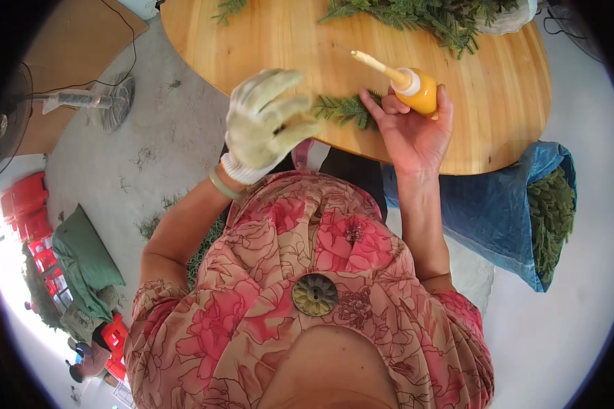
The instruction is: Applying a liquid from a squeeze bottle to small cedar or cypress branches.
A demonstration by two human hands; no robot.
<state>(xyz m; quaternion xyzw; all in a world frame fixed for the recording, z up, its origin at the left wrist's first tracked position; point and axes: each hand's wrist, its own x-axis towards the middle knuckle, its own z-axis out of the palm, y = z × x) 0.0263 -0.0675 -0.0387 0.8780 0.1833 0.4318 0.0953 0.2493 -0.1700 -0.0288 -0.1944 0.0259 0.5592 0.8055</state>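
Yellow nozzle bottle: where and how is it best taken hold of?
Probably around the bottle's rounded body, coming from the right, near side: that broad end faces there, while the slender nozzle points left and away.

"Where was there room on the surface [498,102]?"

"To the right of the right grip [416,136], bare wood ran out to the rounded rim. Another bare stretch lay beyond the gloved left grip [266,123], reaching toward a small sprig [230,8] at the far edge."

"And straight between the grips?"

"Tighter. A green sprig [344,109] lay across that gap, and the yellow bottle [421,94] in the right grip poked its long nozzle [375,63] up and leftward beyond it."

"Farther off?"

"Heaped branches [423,12] blocked the far side. Just past the near right rim, a blue sack [488,215] stuffed with greenery crowded the way."
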